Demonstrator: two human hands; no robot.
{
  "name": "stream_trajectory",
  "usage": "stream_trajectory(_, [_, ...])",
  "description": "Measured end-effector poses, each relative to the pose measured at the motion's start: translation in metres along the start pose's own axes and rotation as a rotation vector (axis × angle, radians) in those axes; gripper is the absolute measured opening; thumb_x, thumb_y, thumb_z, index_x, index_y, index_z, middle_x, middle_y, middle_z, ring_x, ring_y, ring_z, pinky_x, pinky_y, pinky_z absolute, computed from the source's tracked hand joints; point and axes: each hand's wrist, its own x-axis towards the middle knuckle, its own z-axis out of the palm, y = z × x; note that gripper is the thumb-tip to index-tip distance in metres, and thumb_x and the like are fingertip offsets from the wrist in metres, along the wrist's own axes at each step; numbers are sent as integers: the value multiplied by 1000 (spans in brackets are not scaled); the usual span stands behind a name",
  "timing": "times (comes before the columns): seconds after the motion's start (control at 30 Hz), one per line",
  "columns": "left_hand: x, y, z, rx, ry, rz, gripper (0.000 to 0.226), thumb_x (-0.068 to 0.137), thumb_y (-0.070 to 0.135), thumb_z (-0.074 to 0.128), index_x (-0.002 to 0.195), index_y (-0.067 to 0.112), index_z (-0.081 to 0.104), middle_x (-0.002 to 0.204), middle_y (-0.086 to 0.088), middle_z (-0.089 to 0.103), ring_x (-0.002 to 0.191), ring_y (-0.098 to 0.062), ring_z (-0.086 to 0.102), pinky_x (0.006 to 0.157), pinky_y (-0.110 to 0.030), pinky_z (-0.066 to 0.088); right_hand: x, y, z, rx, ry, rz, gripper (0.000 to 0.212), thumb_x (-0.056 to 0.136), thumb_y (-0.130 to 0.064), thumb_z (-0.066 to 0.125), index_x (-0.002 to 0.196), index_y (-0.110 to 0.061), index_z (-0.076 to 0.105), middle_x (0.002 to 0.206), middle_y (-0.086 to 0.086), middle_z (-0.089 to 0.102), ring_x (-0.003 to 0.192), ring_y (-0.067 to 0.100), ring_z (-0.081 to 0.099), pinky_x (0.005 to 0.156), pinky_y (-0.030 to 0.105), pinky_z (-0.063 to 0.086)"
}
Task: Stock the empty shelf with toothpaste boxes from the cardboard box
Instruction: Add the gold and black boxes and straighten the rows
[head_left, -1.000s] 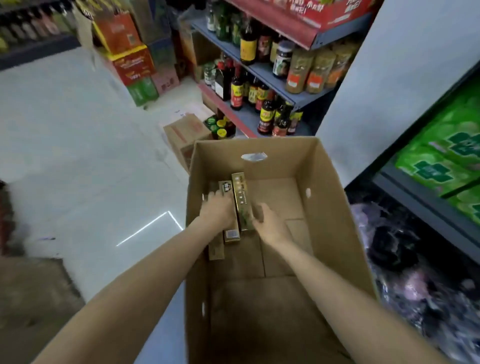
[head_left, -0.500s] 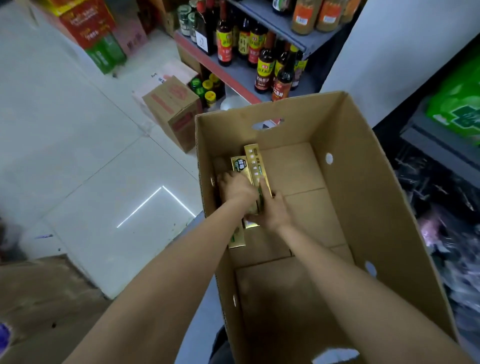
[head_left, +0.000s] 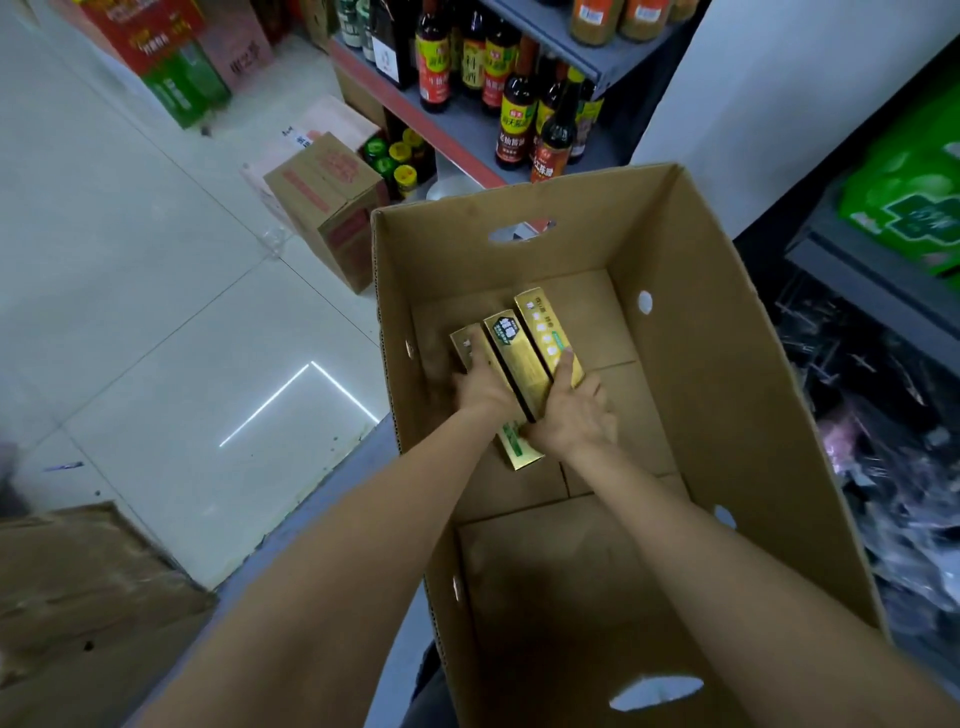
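A large open cardboard box (head_left: 727, 322) fills the middle of the head view. On its floor lie three long golden toothpaste boxes (head_left: 519, 353), side by side and pressed together. My left hand (head_left: 480, 387) clasps the group from the left, over the leftmost box. My right hand (head_left: 574, 415) closes on the group from the right, thumb lying on the rightmost box. The near end of one box pokes out below my hands. The rest of the box floor is bare cardboard.
A shelf of dark sauce bottles (head_left: 514, 130) stands beyond the box. A smaller sealed carton (head_left: 322, 202) sits on the tiled floor at the left. Green packs (head_left: 904, 208) lie on a dark shelf at the right, above plastic-wrapped goods (head_left: 893, 467). Flattened cardboard (head_left: 78, 597) lies lower left.
Both hands have gathered the toothpaste boxes together; a third box now shows on the left. The view has tilted down and closer to the cardboard box.
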Motion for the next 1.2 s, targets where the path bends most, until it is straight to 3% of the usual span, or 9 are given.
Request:
stream_trajectory(0.23, [-2, 11, 14, -178, 99, -8, 99, 86, 22, 67, 151, 30, -7, 137, -15, 43, 127, -33, 45, 106, -42, 39, 5, 16, -7, 152, 10, -12, 114, 74, -38, 76, 150, -11, -5, 139, 23, 31, 128, 37, 34, 103, 42, 35])
stream_trajectory(0.37, [-10, 17, 1, -326, 60, -110, 80, 77, 39, 76, 136, 5, 36, 133, -13, 52, 121, -27, 52, 92, -33, 44, 4, 32, -11, 392, -1, 25, 101, 69, -34, 77, 146, -15, 15, 132, 17, 47, 125, 35, 42, 100, 46, 43])
stream_trajectory(0.47, [-24, 14, 5, -427, -40, -119, 87, 71, 47, 77, 136, 6, 37, 136, -11, 47, 126, -29, 44, 100, -40, 39, -9, 48, -18, 569, -63, -15, 75, 67, -33, 74, 130, -24, 34, 115, 6, 58, 111, 28, 56, 94, 50, 49])
stream_trajectory(0.67, [-64, 43, 13, -626, -32, 124, 36, 74, 37, 79, 95, 17, 57, 106, -2, 63, 101, -20, 58, 91, -36, 46, -36, 71, -66, 752, 68, -161, 78, 59, -45, 72, 128, -34, 38, 114, -2, 60, 110, 17, 55, 98, 45, 46])
stream_trajectory(0.8, [-108, 99, 10, -630, 36, 391, 82, 67, 49, 79, 129, 12, 41, 120, -1, 59, 114, -21, 57, 97, -40, 46, -63, 93, -135, 820, 194, -292, 76, 60, -43, 64, 130, -39, 35, 122, -6, 53, 116, 15, 48, 104, 41, 40])
stream_trajectory(0.9, [-156, 152, 19, -615, 97, 534, 91, 73, 51, 73, 139, 7, 27, 130, -2, 48, 126, -21, 45, 99, -36, 38, -86, 119, -197, 850, 313, -405, 75, 58, -44, 59, 129, -35, 35, 118, 0, 52, 115, 18, 46, 94, 36, 44])
stream_trajectory(0.97, [-189, 188, 30, -595, 104, 613, 99, 76, 53, 70, 144, 5, 17, 146, -7, 35, 134, -23, 36, 105, -36, 32, -98, 141, -234, 813, 381, -452, 71, 73, -35, 63, 137, -28, 32, 112, -4, 49, 115, 14, 37, 82, 28, 40])
stream_trajectory(1.07, [-235, 236, 57, -567, 68, 746, 107, 72, 55, 72, 146, 5, 12, 150, -8, 32, 135, -23, 35, 106, -37, 32, -119, 188, -281, 798, 474, -490, 60, 78, -33, 65, 131, -25, 39, 114, -4, 52, 116, 19, 45, 88, 36, 43])
stream_trajectory(1.2, [-273, 293, 95, -576, -114, 829, 134, 39, 66, 85, 144, 8, 23, 138, -10, 49, 124, -26, 50, 102, -48, 44, -142, 254, -330, 863, 580, -487, 43, 77, -29, 68, 113, -32, 45, 108, -4, 60, 104, 17, 57, 85, 35, 48])
